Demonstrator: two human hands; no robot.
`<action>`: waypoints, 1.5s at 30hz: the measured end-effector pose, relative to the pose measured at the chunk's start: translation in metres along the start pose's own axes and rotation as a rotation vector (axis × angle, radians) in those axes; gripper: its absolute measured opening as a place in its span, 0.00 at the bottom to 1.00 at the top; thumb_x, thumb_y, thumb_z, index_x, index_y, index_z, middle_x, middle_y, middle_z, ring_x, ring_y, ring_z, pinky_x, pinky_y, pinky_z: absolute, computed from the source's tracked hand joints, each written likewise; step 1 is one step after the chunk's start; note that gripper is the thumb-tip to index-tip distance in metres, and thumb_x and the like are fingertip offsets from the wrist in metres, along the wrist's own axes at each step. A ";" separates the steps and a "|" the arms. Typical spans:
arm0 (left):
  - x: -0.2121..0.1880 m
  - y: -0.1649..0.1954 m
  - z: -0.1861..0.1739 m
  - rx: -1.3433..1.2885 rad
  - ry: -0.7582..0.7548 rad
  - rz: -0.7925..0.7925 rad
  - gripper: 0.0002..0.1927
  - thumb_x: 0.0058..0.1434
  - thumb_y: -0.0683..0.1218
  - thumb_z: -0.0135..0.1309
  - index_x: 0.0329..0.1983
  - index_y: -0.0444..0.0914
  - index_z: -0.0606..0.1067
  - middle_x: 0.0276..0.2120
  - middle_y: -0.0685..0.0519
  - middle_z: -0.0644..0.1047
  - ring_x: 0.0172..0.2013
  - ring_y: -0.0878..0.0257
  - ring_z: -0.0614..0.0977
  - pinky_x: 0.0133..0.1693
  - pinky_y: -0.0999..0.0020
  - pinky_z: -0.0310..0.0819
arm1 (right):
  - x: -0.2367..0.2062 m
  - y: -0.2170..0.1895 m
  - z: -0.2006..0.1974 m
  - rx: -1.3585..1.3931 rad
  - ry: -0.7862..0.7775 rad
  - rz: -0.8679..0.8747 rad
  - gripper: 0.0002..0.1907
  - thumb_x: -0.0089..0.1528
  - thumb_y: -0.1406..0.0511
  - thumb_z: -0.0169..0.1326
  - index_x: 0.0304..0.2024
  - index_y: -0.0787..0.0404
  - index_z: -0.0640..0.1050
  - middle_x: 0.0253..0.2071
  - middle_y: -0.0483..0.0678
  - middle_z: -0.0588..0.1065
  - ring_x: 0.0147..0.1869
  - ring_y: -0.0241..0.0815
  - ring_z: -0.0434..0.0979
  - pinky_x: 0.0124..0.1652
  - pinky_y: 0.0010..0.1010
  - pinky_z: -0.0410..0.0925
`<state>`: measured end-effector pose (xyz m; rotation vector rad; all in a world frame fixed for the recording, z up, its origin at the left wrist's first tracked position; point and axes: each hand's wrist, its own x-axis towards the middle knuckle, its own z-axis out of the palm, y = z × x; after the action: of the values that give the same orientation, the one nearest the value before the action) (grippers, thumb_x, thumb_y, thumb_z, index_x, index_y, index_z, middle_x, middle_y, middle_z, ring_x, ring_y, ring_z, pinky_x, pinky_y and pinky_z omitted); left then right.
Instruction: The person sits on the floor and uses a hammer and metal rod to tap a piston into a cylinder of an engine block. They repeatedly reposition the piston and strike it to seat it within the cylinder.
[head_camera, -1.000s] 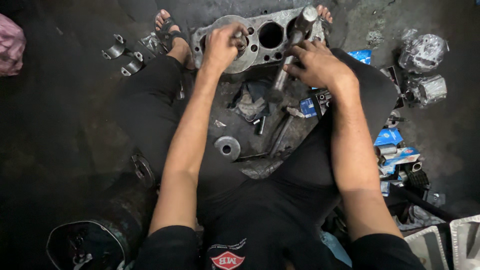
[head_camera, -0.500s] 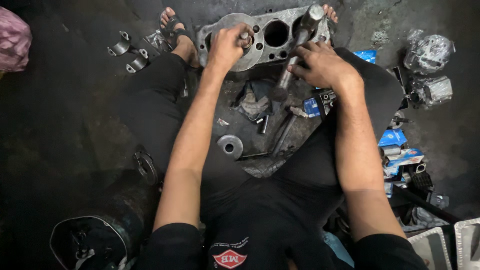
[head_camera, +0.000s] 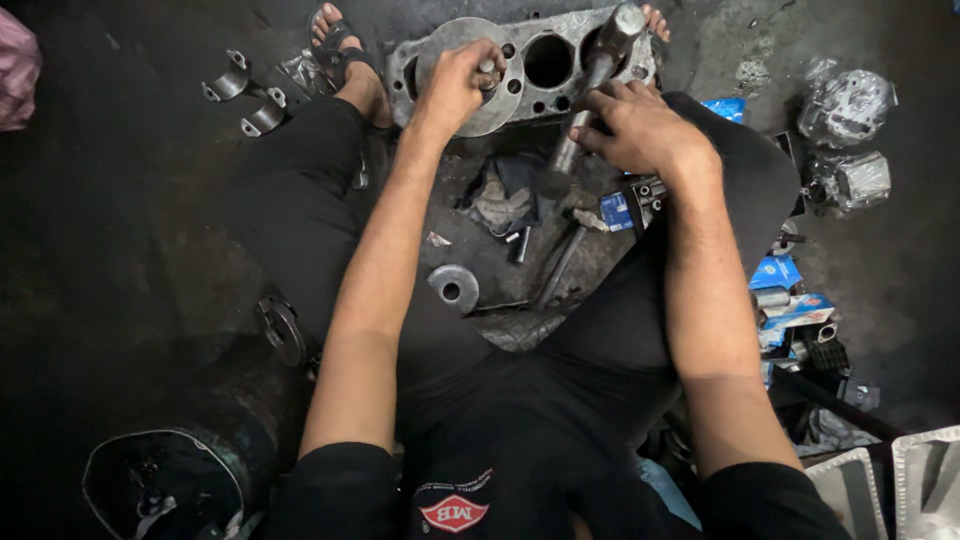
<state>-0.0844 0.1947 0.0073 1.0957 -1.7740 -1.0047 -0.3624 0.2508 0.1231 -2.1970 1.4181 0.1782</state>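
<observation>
Engine block (head_camera: 540, 62) lies flat on the floor (head_camera: 130, 230) between the seated person's feet, bores facing up. The left hand (head_camera: 462, 85) is closed around a small cylindrical part (head_camera: 487, 72), pressing it onto a round metal disc (head_camera: 470, 60) that covers the leftmost bore. The right hand (head_camera: 640, 130) is closed around the shaft of a heavy steel hammer-like tool (head_camera: 590, 90), whose head (head_camera: 625, 22) stands above the rightmost bore; the exact type of tool cannot be confirmed in this dim view.

Below the hands, between the person's legs, lie a rag (head_camera: 500, 195), a loose washer (head_camera: 453, 287) and a thin rod (head_camera: 562, 265). Two bearing caps (head_camera: 245, 100) rest on the floor to the left of the left hand. Wrapped pistons (head_camera: 845, 130) and small blue boxes (head_camera: 790, 290) sit to the right of the right hand.

Hazards, as judged from this position:
- The left-hand fingers sit directly on the disc. A blow landing off-centre would likely catch them.
- The disc rests loosely over the bore. A tilted strike could make it slip or cock sideways and mark the bore edge.
- The sandalled feet flank the block; a dropped tool could land on the toes.
</observation>
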 end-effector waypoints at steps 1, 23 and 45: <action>0.000 -0.002 0.001 -0.031 -0.016 -0.042 0.24 0.50 0.23 0.44 0.44 0.35 0.77 0.41 0.46 0.82 0.43 0.55 0.85 0.39 0.65 0.79 | 0.000 0.000 0.000 -0.002 0.010 -0.016 0.28 0.67 0.49 0.51 0.65 0.55 0.73 0.64 0.60 0.68 0.70 0.65 0.62 0.65 0.54 0.57; -0.013 -0.021 0.025 -0.012 0.282 0.032 0.20 0.57 0.26 0.48 0.46 0.37 0.78 0.34 0.47 0.82 0.35 0.55 0.84 0.47 0.63 0.78 | 0.004 -0.004 0.005 -0.086 -0.003 0.003 0.32 0.69 0.47 0.52 0.67 0.61 0.71 0.65 0.61 0.69 0.69 0.64 0.65 0.65 0.51 0.59; -0.041 -0.018 0.012 0.437 0.328 -0.031 0.43 0.49 0.55 0.73 0.66 0.38 0.68 0.65 0.45 0.67 0.68 0.43 0.64 0.70 0.43 0.51 | 0.086 -0.031 0.080 0.662 0.600 0.823 0.56 0.57 0.52 0.64 0.72 0.71 0.47 0.55 0.70 0.74 0.60 0.64 0.76 0.60 0.43 0.66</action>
<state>-0.0775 0.2301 -0.0223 1.4645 -1.7440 -0.4231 -0.2838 0.2296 0.0328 -1.0712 2.2284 -0.6329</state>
